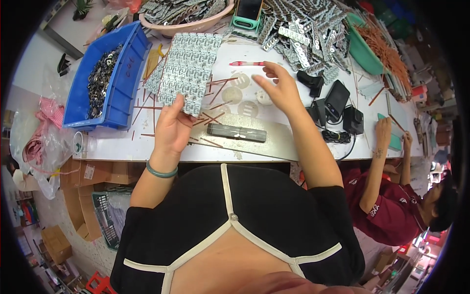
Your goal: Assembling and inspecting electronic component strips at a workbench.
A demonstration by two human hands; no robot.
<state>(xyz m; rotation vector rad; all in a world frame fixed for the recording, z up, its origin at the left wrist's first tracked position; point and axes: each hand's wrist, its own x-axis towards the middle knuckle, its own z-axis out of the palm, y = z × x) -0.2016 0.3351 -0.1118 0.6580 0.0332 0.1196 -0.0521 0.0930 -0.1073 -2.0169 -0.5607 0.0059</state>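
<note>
My left hand [175, 125] grips the lower edge of a wide sheet of silver stamped metal strips [190, 66], tilted up above the table, with the thumb on its face. More silver pieces show behind its left side. Over the middle of the table is my right hand [280, 89], open, its thumb and fingers apart. A red pen [247, 63] lies just beyond its fingertips; whether they touch it I cannot tell. Below, a dark grey metal bar [237, 132] rests on a flat metal plate [274, 139]. Thin reddish-brown sticks [147, 108] are scattered around the sheet.
A blue bin [125, 81] of small metal parts stands left. Behind are a pink basin [183, 27], a phone [248, 11] and heaped metal strips [303, 34]. Black power adapters [337, 100] with cables lie right, near a green basin [362, 49] of sticks. A co-worker [387, 206] works at right.
</note>
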